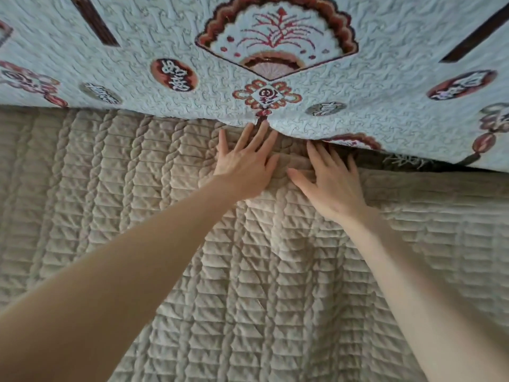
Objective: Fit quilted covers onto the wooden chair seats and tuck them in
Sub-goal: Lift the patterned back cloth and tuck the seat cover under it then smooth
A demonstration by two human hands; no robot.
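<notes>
A beige quilted cover (248, 271) lies spread over the seat and fills the lower part of the view. Above it hangs a pale blue patterned quilted cover (358, 86) with a red fan motif, draped over the backrest. My left hand (245, 161) presses flat on the beige cover, its fingertips reaching the crease under the patterned cover's edge. My right hand (330, 183) lies flat beside it, fingers straight and pushing into the same crease. The beige fabric bunches slightly between the two hands. The chair's wood is hidden.
Dark brown wooden bars (93, 20) show through the patterned cover at the upper left and upper right (473, 37). A dark gap (407, 161) opens under the patterned cover's lower right edge.
</notes>
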